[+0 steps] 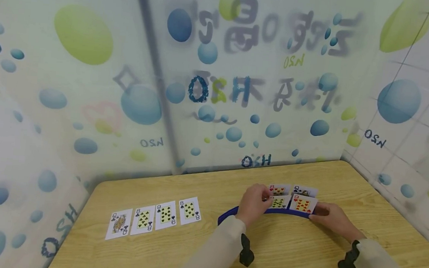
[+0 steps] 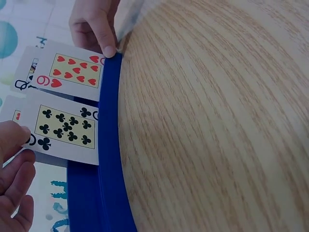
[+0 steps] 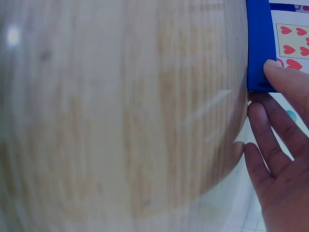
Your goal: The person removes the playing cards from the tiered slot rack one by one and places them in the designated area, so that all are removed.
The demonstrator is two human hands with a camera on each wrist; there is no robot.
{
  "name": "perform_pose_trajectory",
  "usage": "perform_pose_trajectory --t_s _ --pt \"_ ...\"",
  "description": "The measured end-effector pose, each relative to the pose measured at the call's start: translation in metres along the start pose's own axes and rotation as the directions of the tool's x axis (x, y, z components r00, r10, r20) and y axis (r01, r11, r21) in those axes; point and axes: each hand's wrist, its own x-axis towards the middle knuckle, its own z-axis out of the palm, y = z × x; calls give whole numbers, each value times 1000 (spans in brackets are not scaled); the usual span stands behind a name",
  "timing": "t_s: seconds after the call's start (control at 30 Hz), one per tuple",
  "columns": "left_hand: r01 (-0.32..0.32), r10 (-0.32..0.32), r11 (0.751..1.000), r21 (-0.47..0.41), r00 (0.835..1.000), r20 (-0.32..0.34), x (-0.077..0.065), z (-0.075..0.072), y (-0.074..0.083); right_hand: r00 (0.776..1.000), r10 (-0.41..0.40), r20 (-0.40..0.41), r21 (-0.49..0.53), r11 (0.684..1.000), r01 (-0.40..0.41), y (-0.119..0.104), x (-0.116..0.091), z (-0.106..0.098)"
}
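Note:
A curved blue card holder [image 1: 228, 213] stands on the table with playing cards upright in two rows. My left hand [image 1: 254, 202] pinches the nine of clubs [image 2: 67, 126] by its upper corner, thumb in front, while the card's lower edge sits in the holder. Beside it in the front row is a nine of hearts [image 2: 76, 72]. Behind them a red-suit card [image 1: 279, 189] and a queen [image 1: 305, 192] stand partly hidden. At the holder's right end my right hand [image 1: 335, 220] grips it, thumb [image 3: 285, 77] on the blue front and fingers behind.
To the left on the wooden table [image 1: 265, 256], several cards lie face up in a slanting row: a queen [image 1: 118, 224], an eight of clubs [image 1: 142, 219], a nine [image 1: 165, 215] and another eight [image 1: 190, 210]. A patterned wall [image 1: 213, 146] rises along the table's back edge.

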Motion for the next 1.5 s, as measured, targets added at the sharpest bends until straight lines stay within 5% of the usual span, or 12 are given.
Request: perform_pose_trajectory --t_s 0.53,0.8,1.5 --pt "-25 30 994 -103 999 41 -5 -13 0 1000 3 16 17 1000 -3 5 1 2" --pt "-53 52 995 -88 999 -5 -6 -23 -9 1000 -9 19 36 999 8 7 1 2" --pt "-121 121 992 -22 992 -33 -10 -82 -28 1000 -17 14 22 1000 17 10 3 2"
